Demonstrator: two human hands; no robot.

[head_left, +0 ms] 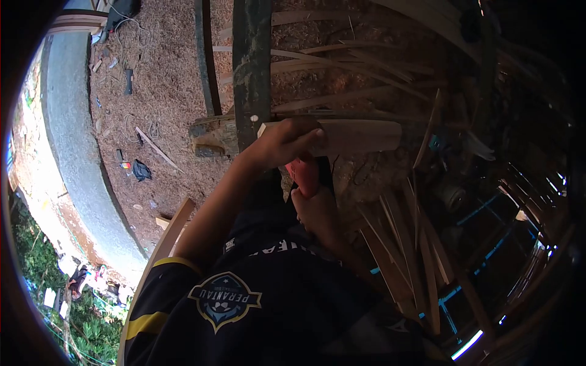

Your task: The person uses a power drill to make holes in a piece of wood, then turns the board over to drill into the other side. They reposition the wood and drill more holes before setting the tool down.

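Note:
A pale wooden board (pixel 360 135) lies crosswise in front of me, over a dark upright-running beam (pixel 251 73). My left hand (pixel 285 143) is closed over the board's left end, its fingers curled and partly hidden. Just below, a red tool (pixel 303 175), perhaps a power tool, reaches up towards the board's near edge. My right hand (pixel 314 210) is wrapped round the tool's lower part, close to my body. The tool's working end is hidden behind my left hand, so its kind and any contact with the board cannot be made out.
Long thin wood strips (pixel 342 58) lie on the shavings-covered ground beyond the board. More slats (pixel 409 250) lean at the right. A concrete ledge (pixel 73 134) curves along the left. A black bag-like item (pixel 141 171) and cords lie on the ground.

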